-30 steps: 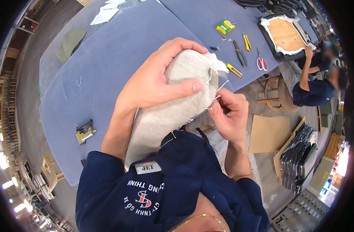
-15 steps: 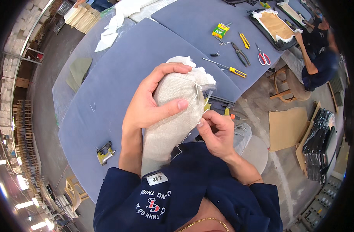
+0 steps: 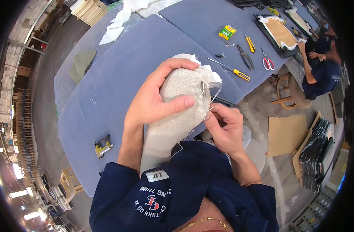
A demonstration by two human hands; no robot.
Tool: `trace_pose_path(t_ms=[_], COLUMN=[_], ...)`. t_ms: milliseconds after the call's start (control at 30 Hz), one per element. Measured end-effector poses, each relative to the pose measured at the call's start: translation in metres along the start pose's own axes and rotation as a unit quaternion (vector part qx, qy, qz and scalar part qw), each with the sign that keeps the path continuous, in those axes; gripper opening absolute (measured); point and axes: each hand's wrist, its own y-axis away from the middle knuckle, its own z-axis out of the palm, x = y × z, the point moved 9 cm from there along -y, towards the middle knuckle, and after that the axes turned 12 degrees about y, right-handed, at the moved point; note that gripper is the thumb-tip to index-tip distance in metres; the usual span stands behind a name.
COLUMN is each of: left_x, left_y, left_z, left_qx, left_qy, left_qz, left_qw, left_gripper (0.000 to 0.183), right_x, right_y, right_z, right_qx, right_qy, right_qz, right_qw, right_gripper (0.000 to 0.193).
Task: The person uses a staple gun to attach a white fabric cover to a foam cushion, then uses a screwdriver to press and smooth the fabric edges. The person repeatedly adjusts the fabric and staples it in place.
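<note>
A long padded piece covered in beige woven fabric (image 3: 180, 87) lies over my lap against the table, with white wadding (image 3: 212, 74) poking out at its far end. My left hand (image 3: 155, 94) is wrapped round its upper part, thumb pressed on top. At the piece's right edge, my right hand (image 3: 225, 123) pinches a white thread (image 3: 211, 108) between thumb and forefinger. Loose thread ends and stitches show along that edge. Whether a needle is between the fingertips is too small to tell.
On the blue-grey table lie a screwdriver (image 3: 239, 73), pliers (image 3: 245, 57), a yellow cutter knife (image 3: 250, 44), red-handled scissors (image 3: 267, 62), a small green-yellow box (image 3: 227, 32) and a staple gun (image 3: 103, 147). Further right, a co-worker (image 3: 320, 75) sits by a padded seat (image 3: 279, 33).
My view has shifted slightly. My right hand stays pinched at the fabric edge, a little farther right and higher, and more thread shows there. My left hand keeps its hold.
</note>
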Motion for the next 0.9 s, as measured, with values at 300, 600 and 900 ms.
trace_pose_path(t_ms=[300, 600, 900], left_x=[0.034, 0.040, 0.003], left_y=[0.001, -0.030, -0.059], left_z=[-0.066, -0.169, -0.279], left_qx=[0.029, 0.192, 0.203], left_qy=[-0.110, -0.470, -0.435], left_qz=[-0.035, -0.094, -0.088], left_qw=[0.993, 0.857, 0.873], left_gripper=[0.041, 0.048, 0.041], right_x=[0.070, 0.224, 0.289], right_y=[0.020, -0.010, 0.006], right_z=[0.010, 0.064, 0.154], right_qx=[-0.086, -0.084, -0.132], right_qy=[0.008, 0.132, 0.111], right_qz=[0.080, 0.152, 0.125], right_qw=[0.993, 0.976, 0.977], right_gripper=[0.018, 0.025, 0.029])
